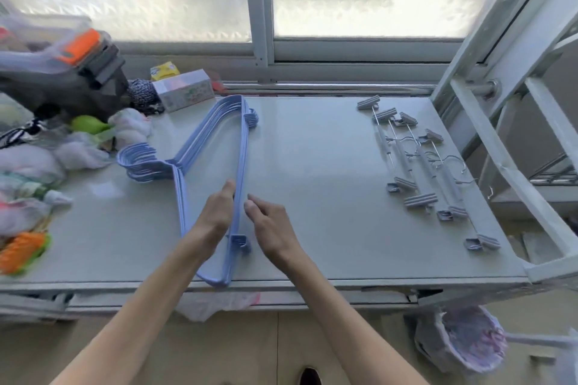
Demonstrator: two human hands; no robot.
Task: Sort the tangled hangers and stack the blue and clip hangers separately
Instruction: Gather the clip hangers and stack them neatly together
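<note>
A stack of several blue hangers (200, 141) lies on the pale table (312, 166), left of centre, hooks pointing left. My left hand (217, 212) rests on the stack's long bottom bars, with fingers curled against them. My right hand (269, 222) hovers just right of those bars, fingers loosely bent and holding nothing. Several clip hangers (428, 166) with grey clips and metal hooks lie in a loose row on the table's right side, apart from the blue stack.
Clutter fills the left side: a dark bag (62, 84), a small white box (184, 89), cloths (37, 162) and an orange item (22, 251). A frosted window runs behind. A white metal frame (506, 141) stands right. A bin (463, 337) sits below.
</note>
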